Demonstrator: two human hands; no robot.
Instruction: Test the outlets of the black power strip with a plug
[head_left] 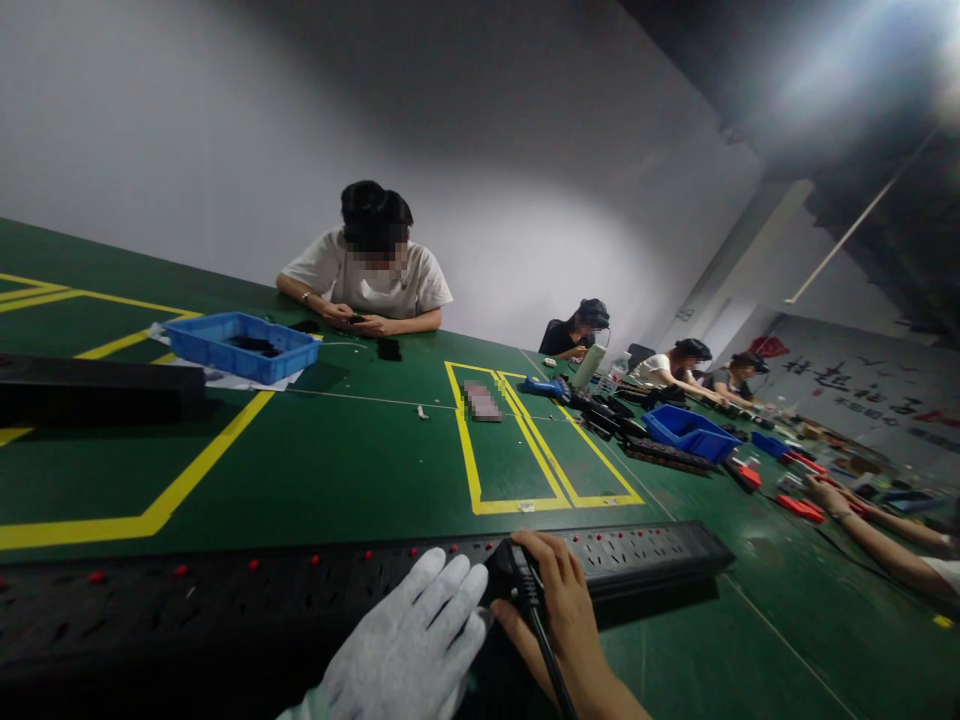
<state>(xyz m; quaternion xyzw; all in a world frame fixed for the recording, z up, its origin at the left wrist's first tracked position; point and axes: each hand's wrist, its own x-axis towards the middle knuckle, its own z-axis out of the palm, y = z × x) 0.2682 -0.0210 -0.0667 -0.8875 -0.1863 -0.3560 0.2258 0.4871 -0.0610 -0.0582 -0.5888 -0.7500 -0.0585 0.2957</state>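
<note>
A long black power strip [330, 590] with red buttons and rows of sockets runs across the near table. My right hand [559, 610], bare, is closed round a black plug [514, 568] at the strip, and the plug's cord [547, 650] runs down past my palm. Whether its pins sit in a socket is hidden. My left hand [412, 635], in a pale glove, lies on the strip just left of the plug. Its fingers are stretched out, with the tips close to the plug.
A blue tray [240, 345] with dark pieces stands at the far left, near another black strip [97, 390]. Yellow tape [202, 460] marks the green table. One person [375, 270] sits opposite; several work farther right around a blue bin [690, 435] and tools.
</note>
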